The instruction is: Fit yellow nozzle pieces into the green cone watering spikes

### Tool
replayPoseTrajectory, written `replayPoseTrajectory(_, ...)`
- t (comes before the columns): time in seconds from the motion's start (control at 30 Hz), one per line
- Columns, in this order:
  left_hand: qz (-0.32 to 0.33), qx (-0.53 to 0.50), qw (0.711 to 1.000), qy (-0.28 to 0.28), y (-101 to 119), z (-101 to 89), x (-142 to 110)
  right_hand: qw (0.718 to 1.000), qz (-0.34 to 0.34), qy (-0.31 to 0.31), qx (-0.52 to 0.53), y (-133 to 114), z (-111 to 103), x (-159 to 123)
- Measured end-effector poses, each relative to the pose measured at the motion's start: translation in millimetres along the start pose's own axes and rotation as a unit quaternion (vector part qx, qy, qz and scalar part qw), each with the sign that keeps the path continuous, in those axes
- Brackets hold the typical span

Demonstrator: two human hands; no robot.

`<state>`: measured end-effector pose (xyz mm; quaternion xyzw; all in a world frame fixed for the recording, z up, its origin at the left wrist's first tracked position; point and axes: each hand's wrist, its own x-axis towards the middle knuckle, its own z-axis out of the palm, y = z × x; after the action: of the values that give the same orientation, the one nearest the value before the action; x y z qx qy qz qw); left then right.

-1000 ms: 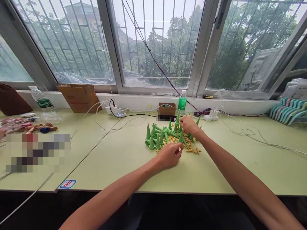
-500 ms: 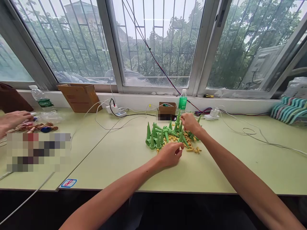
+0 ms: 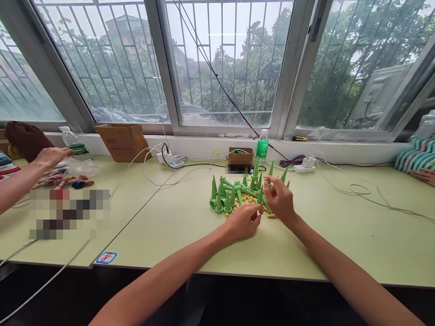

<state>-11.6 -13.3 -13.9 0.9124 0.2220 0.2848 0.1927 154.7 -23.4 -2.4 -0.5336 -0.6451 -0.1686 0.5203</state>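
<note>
My left hand (image 3: 244, 222) rests low at the front of a heap of green plastic spikes (image 3: 219, 207). Its fingers are closed around the base of one green spike (image 3: 260, 196), which points upward. My right hand (image 3: 280, 199) is just to the right of that spike, above the heap's right side. Its thumb and fingers are bent together in a pinch, and whatever is between them is too small to make out. Small yellow plastic pieces (image 3: 249, 198) lie scattered among the spikes. More spikes stand upright behind my right hand, partly hidden by it.
Behind the heap are a small cardboard box (image 3: 240, 158) and a green-labelled bottle (image 3: 262, 147). White cables (image 3: 360, 190) run across the table (image 3: 163, 231). At left, another person's hand (image 3: 54, 156) is over wooden pieces (image 3: 64, 182); hangers (image 3: 416, 156) stand at far right.
My right hand has drawn back from the far spikes toward me, close to my left hand. My left hand keeps its hold on the spike. The view has shifted slightly.
</note>
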Motion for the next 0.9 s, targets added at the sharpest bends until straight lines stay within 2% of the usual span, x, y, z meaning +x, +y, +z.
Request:
replayPoseTrajectory(0.33,0.008,0.002,1.0,0.013,-1.5,-0.5,2.9,0.998,0.039,-0.015,0.049,-6.4,14.9,-10.4)
replayPoseTrajectory(0.5,0.009,0.001,1.0,0.015,-1.6,-0.6,3.1,0.995,0.042,-0.01,0.088,-7.5,14.0,-10.3)
replayPoseTrajectory(0.9,0.007,0.0,1.0,0.017,-3.8,0.0,4.1,0.975,0.127,-0.041,0.176,-5.1,10.7,-6.8)
